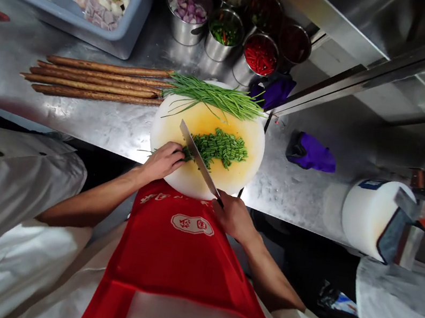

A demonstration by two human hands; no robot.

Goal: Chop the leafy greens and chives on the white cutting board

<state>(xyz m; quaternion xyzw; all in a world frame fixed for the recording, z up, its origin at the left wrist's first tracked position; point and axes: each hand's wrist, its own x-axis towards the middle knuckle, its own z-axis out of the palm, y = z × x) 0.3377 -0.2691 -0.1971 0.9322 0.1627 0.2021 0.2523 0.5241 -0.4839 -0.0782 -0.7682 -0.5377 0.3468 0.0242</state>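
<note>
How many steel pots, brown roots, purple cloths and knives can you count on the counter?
Steel pots: 6
Brown roots: 4
Purple cloths: 2
Knives: 1, held in the right hand
Total: 13

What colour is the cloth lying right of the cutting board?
Purple cloth on the steel counter; head view shows it best.

- The table [297,189] is brushed metal, dully shiny.
- The cutting board [242,177] looks like smooth white plastic, stained yellow.
- The knife [196,156] has a glossy steel blade.
- The apron [174,261] is smooth red cloth.
</note>
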